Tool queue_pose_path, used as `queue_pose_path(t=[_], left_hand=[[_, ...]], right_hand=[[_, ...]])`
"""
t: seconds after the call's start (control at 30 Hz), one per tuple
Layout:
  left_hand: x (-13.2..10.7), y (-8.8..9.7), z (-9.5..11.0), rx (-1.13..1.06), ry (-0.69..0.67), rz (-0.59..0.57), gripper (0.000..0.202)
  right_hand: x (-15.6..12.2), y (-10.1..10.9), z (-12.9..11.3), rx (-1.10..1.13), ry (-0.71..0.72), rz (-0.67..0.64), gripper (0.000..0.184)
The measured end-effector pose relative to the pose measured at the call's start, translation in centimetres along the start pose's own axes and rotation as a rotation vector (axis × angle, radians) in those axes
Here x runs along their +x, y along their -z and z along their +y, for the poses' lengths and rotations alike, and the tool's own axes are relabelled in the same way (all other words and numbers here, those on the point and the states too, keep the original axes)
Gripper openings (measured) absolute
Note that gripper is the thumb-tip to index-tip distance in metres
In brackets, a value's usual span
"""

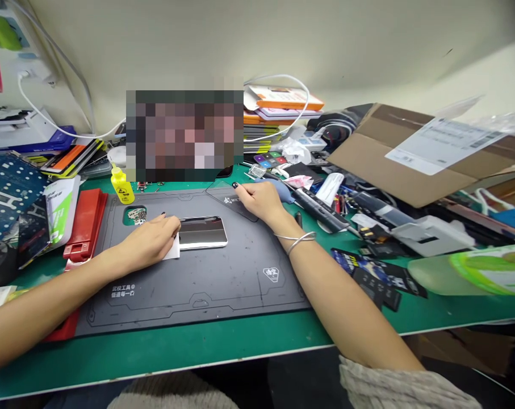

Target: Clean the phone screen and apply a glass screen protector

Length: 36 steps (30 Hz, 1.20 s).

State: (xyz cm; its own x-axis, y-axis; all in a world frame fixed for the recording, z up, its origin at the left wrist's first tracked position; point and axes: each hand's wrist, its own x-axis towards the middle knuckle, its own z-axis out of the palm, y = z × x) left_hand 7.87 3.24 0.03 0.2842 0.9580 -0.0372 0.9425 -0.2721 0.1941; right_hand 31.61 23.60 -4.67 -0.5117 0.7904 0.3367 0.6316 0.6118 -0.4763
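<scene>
A smartphone (203, 232) with a dark, glossy screen and silver edge lies flat on the grey work mat (176, 304). My left hand (157, 240) is at its left end, fingers curled over a small white wipe (172, 250) that sticks out beneath them. Part of the phone is hidden by that hand. Farther back on the right, my right hand (259, 199) pinches the edge of a thin clear sheet (223, 196) with rounded corners, like a screen protector. The mat's lettering shows beside or through it.
A yellow bottle (121, 186) stands behind the mat, left of a blurred-out patch. Along the left lies a red holder (87, 218). Tools and loose parts crowd the right, with a cardboard box (380, 153) and a green-capped bottle (465, 270).
</scene>
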Motion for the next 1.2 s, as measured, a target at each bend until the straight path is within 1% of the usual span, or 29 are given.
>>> queue_pose_path(t=[0.13,0.33,0.47,0.6,0.73,0.8,0.9,1.07,1.2], left_hand=[[-0.01,0.15,0.09,-0.022,0.038,-0.011,0.016],[-0.18,-0.04,0.49,-0.028,-0.033,0.021,0.016],[0.03,-0.06,0.04,-0.048,0.010,0.028,0.013],[-0.06,-0.06,-0.18,-0.017,-0.002,0.038,0.014],[-0.16,-0.10,-0.07,-0.049,0.046,0.012,0.012],[-0.17,-0.16,0.03,-0.027,0.030,0.015,0.013],[-0.12,-0.26,0.06,0.005,-0.030,0.027,0.016],[0.05,-0.20,-0.18,-0.023,0.025,0.009,0.012],[-0.12,-0.03,-0.02,-0.006,-0.003,0.018,0.011]], right_hand=[[0.01,-0.06,0.11,-0.003,0.001,0.005,0.052],[0.06,-0.09,0.19,-0.010,0.004,0.002,0.055],[0.01,0.04,0.05,-0.010,0.003,0.000,0.054],[-0.03,0.09,-0.10,-0.006,0.000,0.002,0.054],[-0.04,0.01,-0.02,-0.002,-0.003,0.006,0.053],[-0.04,-0.05,0.07,-0.001,-0.007,0.006,0.053],[-0.02,-0.11,0.17,-0.001,-0.009,0.003,0.055],[0.03,-0.08,0.20,0.002,-0.010,0.002,0.055],[0.03,-0.04,0.14,0.009,-0.010,-0.001,0.053]])
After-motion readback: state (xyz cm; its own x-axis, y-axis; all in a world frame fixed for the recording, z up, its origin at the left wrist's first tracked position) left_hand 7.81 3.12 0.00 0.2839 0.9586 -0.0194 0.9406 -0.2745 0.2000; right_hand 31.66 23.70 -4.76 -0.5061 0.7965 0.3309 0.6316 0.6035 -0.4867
